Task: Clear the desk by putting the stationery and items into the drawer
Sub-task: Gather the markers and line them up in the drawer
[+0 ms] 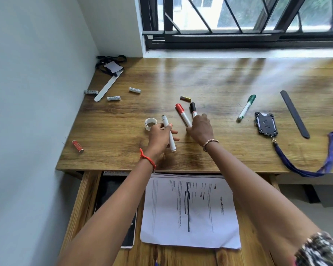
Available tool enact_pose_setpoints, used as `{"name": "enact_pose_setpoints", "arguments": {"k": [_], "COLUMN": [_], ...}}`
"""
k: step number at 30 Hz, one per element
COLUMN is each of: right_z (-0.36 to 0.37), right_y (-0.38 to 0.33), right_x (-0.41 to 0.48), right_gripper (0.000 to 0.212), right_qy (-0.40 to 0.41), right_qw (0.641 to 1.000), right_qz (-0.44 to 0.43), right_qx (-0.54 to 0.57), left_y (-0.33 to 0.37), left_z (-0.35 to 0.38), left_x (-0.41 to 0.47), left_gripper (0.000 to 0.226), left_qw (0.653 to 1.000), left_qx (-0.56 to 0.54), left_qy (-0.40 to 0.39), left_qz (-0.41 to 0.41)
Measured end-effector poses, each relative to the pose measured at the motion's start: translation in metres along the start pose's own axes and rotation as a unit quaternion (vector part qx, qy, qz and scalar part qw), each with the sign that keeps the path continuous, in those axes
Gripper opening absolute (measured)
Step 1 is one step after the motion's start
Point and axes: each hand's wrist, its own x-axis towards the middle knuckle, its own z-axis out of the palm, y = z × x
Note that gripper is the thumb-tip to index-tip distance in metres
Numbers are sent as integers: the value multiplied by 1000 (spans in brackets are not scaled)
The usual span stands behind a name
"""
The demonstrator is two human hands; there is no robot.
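On the desk (219, 83), the left hand (159, 139) grips a white marker (168, 134) while the right hand (200, 129) pinches the red marker (182, 114) just beside it.

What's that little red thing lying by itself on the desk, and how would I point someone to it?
Start at the wooden desk, front left corner, beside the white wall. The red cylinder, probably a battery, lies there alone, left of the left hand holding a white marker. Unlike the white batteries farther back, it is red with a silver end.
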Motion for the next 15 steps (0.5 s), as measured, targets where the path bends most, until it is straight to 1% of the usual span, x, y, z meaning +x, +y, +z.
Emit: {"name": "enact_pose_setpoints", "arguments": {"k": [2,5,9,12,15], "right_z": [2,-1,-13,-19,-30], "right_y": [7,15,23,32,45], "right_x": [-6,-21,-47,-59,-58], "right_gripper": [35,21,18,21,23], "right_qy": [2,28,37,20,-46], "right_qw": [999,990,972,970,965], "right_qz": [10,17,-20,-60,-121], "right_qx": [51,138,231,235,228], "left_y": [-5,-13,-18,-20,-21], "left_z": [7,20,37,50,60], "left_x": [0,0,1,2,4], "left_gripper": [12,11,11,20,10], "left_qw": [1000,997,988,983,982], "left_qx": [-15,-44,-124,-154,-156], "left_qy": [-1,3,3,2,1], "left_qz": [-20,-56,-93,-97,-105]}}
